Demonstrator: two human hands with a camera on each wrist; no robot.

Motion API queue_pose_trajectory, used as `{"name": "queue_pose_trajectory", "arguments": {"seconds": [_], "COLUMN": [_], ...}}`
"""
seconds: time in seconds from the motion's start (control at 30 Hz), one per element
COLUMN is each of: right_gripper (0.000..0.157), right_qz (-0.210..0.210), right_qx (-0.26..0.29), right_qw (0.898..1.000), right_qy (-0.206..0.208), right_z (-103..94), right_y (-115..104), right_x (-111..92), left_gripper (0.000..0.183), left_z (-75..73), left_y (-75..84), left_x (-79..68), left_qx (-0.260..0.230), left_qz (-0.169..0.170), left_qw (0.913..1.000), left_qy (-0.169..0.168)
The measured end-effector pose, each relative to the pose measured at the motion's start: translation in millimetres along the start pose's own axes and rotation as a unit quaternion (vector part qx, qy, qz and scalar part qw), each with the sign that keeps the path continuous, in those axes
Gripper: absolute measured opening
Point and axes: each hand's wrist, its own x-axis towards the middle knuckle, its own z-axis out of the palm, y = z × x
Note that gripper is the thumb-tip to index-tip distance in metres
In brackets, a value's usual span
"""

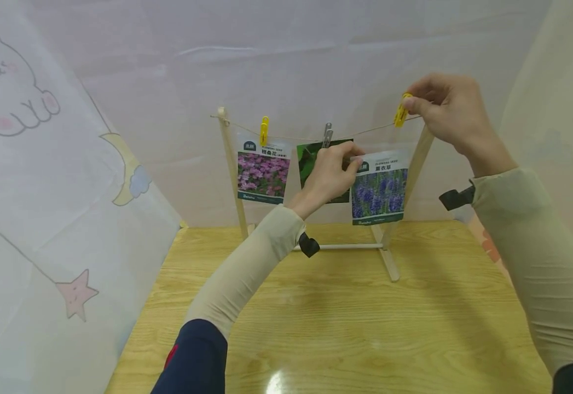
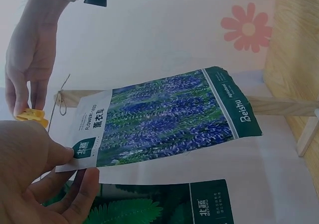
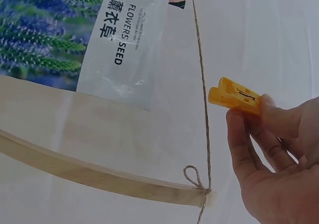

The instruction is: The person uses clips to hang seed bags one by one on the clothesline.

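My left hand [image 1: 333, 171] pinches the upper left corner of a seed packet [image 1: 380, 191] with purple flower spikes. That packet hangs from the fingers, just below a twine line [image 3: 202, 69]. Between thumb and fingers, my right hand [image 1: 456, 112] holds a yellow clothespin [image 3: 235, 95] close to the twine, near its right end. In the right wrist view the clothespin's tip is beside the twine, apart from it. Behind the left hand hangs a green leaf packet [image 2: 129, 209] under a grey clothespin [image 1: 328, 135]. A pink flower packet [image 1: 264, 172] hangs at left from another yellow clothespin [image 1: 264, 130].
A wooden frame [image 1: 232, 175] carries the twine, tied at each top end. Its white crossbar [image 1: 345, 247] and foot [image 1: 389, 264] stand at the back of the wood-grain table [image 1: 316, 328]. Printed cloth [image 1: 94, 44] surrounds the table at back and sides.
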Motion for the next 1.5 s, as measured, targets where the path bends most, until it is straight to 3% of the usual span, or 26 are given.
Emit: {"name": "queue_pose_trajectory", "arguments": {"seconds": [0.3,0.5,0.73,1.5], "right_gripper": [0.027,0.027,0.029,0.04], "right_qz": [0.0,0.011,0.011,0.033], "right_qx": [-0.022,-0.023,-0.032,-0.064], "right_qw": [1.0,1.0,0.999,0.995], "right_qy": [0.003,-0.003,-0.016,-0.065], "right_z": [-1.3,-0.7,0.1,5.0], "right_y": [2,1,3,5], "right_x": [4,7,8,7], "left_gripper": [0.024,0.026,0.026,0.026], "left_z": [0.6,-1.1,-0.6,-2.0], "left_y": [3.0,7.3,8.6,13.5], "left_x": [3.8,5.9,9.3,13.1], "left_qx": [0.018,0.009,0.013,0.032], "left_qz": [0.015,0.004,-0.008,0.01], "left_qw": [0.9997,0.9999,0.9999,0.9993], "left_qy": [0.01,0.007,0.003,0.016]}}
